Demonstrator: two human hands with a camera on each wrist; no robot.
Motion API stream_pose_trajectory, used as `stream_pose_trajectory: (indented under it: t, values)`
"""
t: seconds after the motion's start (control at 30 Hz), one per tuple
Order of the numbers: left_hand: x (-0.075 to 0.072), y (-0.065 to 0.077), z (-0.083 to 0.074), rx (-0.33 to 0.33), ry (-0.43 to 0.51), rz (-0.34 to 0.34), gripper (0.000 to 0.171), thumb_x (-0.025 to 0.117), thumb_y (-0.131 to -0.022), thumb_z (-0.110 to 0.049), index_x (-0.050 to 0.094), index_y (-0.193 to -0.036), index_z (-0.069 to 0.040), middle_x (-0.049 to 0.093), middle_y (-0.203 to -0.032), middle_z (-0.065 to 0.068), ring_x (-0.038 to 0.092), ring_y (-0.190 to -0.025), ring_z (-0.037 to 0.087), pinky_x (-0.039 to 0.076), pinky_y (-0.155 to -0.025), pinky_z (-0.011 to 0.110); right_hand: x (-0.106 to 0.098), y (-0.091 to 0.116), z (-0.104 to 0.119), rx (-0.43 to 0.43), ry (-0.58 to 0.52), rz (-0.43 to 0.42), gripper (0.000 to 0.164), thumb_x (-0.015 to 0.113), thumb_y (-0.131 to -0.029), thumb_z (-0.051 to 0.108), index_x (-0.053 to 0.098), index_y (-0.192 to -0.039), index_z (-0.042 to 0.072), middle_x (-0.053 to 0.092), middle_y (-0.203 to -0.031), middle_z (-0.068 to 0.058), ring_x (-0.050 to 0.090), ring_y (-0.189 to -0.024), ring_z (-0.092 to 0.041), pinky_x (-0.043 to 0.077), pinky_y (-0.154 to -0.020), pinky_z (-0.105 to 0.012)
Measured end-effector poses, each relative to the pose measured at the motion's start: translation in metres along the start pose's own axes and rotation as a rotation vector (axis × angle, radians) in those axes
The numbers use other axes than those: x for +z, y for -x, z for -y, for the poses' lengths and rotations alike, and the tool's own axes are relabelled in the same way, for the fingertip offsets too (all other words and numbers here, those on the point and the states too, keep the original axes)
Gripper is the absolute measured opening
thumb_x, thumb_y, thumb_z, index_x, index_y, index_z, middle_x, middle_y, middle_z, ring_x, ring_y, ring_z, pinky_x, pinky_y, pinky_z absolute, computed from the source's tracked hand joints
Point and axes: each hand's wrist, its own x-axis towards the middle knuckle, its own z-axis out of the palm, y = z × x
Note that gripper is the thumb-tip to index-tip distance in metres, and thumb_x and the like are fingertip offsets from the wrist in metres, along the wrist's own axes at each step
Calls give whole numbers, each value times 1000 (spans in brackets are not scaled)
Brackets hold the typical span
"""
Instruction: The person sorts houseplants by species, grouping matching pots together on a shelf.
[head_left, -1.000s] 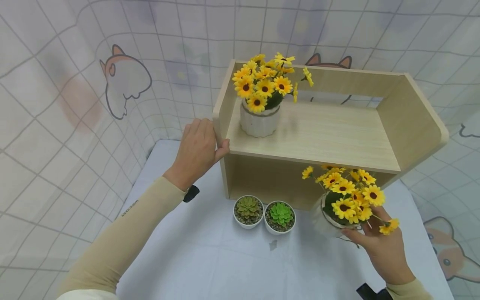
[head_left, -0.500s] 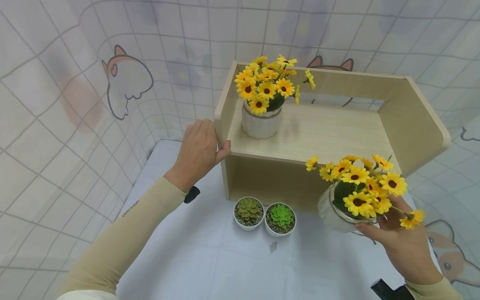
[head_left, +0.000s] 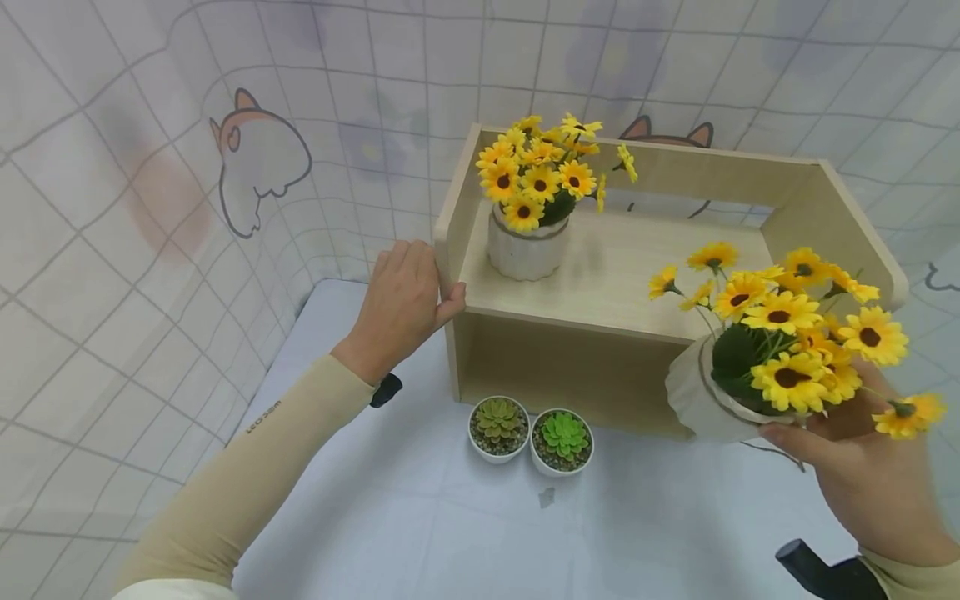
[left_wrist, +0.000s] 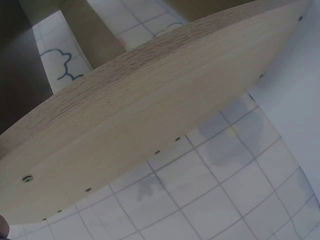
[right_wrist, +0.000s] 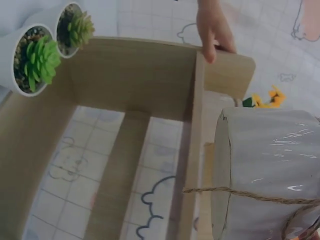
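Note:
My right hand (head_left: 870, 458) holds a white flower pot (head_left: 705, 396), thumb on its near side. The pot is tilted and in the air, in front of the shelf's right half. Yellow artificial sunflowers (head_left: 780, 317) fill it, and twine (right_wrist: 250, 194) is tied round it in the right wrist view. With my left hand (head_left: 401, 304) I grip the left side panel of the wooden shelf (head_left: 630, 308), thumb at its front edge. A second white pot (head_left: 527, 246) of yellow flowers (head_left: 536, 179) stands on the shelf's upper board, at the left end.
Two small potted succulents, one dull green (head_left: 498, 425) and one bright green (head_left: 564, 437), stand side by side on the white tabletop (head_left: 420, 517) before the lower compartment (head_left: 555, 367). Behind the shelf hangs a patterned grid curtain (head_left: 360, 108).
My right hand has lifted the flower pot up and to the right, away from the lower compartment's front. The left hand stays on the side panel.

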Motion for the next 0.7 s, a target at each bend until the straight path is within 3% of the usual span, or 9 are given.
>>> stream_pose_trajectory:
  t: [0.23,0.4,0.5,0.6,0.7]
  values:
    - [-1,0,1,-5,-10,5,31,58,-99,-29,48,-85,-3,46,-79,11,40,-72,27,28,-65,35,0,-18,16,-31,10,-2,100,53,-77,-38,30,-162,9,26,-168,-2,21,-152,-21,45,-102,-6]
    - [-2,0,1,-5,-17,10,31,58,-99,-29,49,-86,-3,45,-79,11,40,-72,27,28,-65,35,2,-30,20,-30,32,-22,98,52,-80,-37,30,-162,13,27,-169,-3,23,-150,-22,46,-99,-5]
    - [-1,0,1,-4,-25,8,31,58,-99,-29,49,-85,-3,45,-79,10,40,-73,27,28,-66,35,3,-38,20,-18,17,-35,98,53,-81,-35,30,-162,15,26,-170,-3,23,-151,-22,45,-104,-9]
    - [-1,0,1,1,-30,5,31,59,-99,-30,49,-85,-3,45,-79,10,40,-73,27,28,-66,35,5,-45,19,7,-6,-79,81,54,-81,-34,46,-146,13,28,-169,-1,24,-152,-21,42,-112,-13]
    - [0,1,1,5,-31,3,32,59,-98,-30,49,-84,-4,46,-79,10,40,-72,27,29,-65,35,6,-53,17,26,-8,-108,70,56,-82,-32,51,-136,11,29,-170,1,27,-152,-20,42,-112,-14]
